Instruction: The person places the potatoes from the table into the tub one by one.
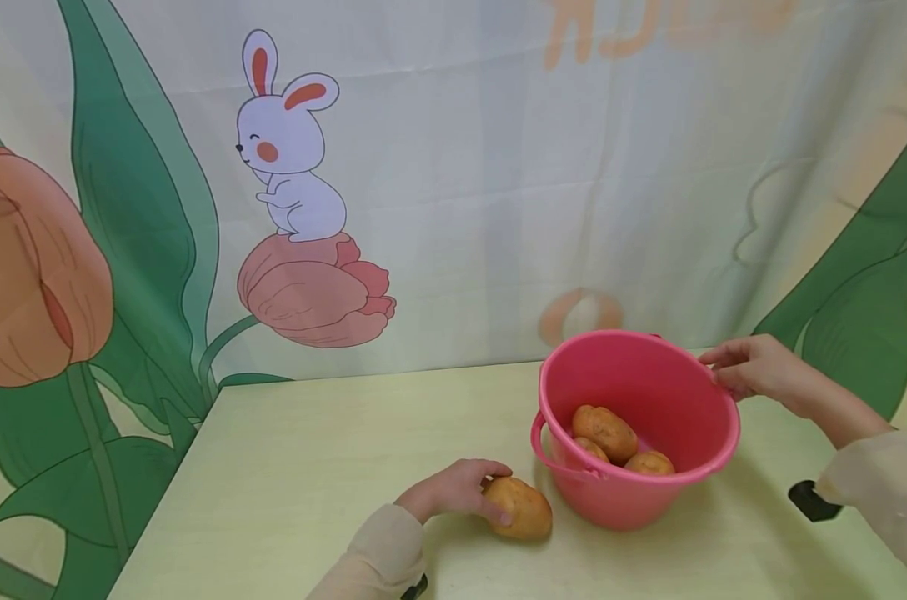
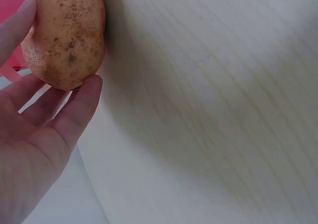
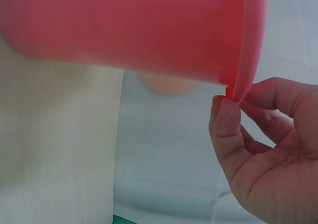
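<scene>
A pink bucket (image 1: 626,500) stands tilted toward the front on the table, its handle hanging at the left side. Several potatoes (image 1: 605,432) lie inside it. My right hand (image 1: 769,375) pinches the bucket's rim at the right; the right wrist view shows thumb and fingers of this hand (image 3: 268,139) on either side of the rim (image 3: 251,40). Just left of the bucket, my left hand (image 1: 457,492) grips another potato (image 1: 524,510) by its left end. In the left wrist view, thumb and fingertips touch that brown-speckled potato (image 2: 69,35) close over the tabletop.
The pale wooden table (image 1: 311,467) ends at a hanging cloth (image 1: 453,208) printed with a rabbit, tulips and leaves. A black wrist strap piece (image 1: 814,502) shows below the right sleeve (image 1: 881,492).
</scene>
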Action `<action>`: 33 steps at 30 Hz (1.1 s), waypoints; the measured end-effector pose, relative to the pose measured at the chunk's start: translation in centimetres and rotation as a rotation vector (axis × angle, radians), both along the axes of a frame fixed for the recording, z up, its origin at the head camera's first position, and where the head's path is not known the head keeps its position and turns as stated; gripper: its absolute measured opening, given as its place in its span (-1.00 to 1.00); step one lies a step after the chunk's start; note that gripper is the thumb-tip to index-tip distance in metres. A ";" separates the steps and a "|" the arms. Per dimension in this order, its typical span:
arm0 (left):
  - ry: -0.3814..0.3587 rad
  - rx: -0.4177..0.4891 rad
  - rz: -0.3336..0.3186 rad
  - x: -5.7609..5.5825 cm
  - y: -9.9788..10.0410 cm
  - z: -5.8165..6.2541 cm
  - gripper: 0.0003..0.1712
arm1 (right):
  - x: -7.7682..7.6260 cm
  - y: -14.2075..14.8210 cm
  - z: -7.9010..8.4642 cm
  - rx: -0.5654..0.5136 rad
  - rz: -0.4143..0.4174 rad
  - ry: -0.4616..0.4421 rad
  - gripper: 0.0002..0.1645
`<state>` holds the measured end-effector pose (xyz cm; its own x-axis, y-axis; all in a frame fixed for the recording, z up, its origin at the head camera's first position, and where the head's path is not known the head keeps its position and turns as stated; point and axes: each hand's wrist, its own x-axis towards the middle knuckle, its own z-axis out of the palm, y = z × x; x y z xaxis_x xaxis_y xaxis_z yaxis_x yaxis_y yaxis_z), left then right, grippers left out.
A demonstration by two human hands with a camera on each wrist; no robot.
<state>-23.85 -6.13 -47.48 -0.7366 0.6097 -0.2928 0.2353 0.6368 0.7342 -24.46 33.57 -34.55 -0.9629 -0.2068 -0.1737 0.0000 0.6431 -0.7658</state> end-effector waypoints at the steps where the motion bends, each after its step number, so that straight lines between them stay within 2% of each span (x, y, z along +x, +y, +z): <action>1: 0.000 0.000 -0.002 0.0 0.0 0.0 -0.31 | 0.0 0.0 0.0 -0.001 0.001 0.001 -0.51; 16: 0.008 0.001 -0.008 -0.1 -0.2 0.2 -0.36 | -0.1 0.0 0.1 0.011 0.004 0.006 -0.50; 24: 0.068 -0.018 -0.016 -0.1 -0.6 0.4 -0.35 | -0.1 0.0 0.0 0.009 0.000 0.000 -0.48; 33: 0.119 0.003 -0.038 -0.4 -1.1 0.6 -0.35 | 0.0 -0.1 0.0 0.007 0.001 0.001 -0.48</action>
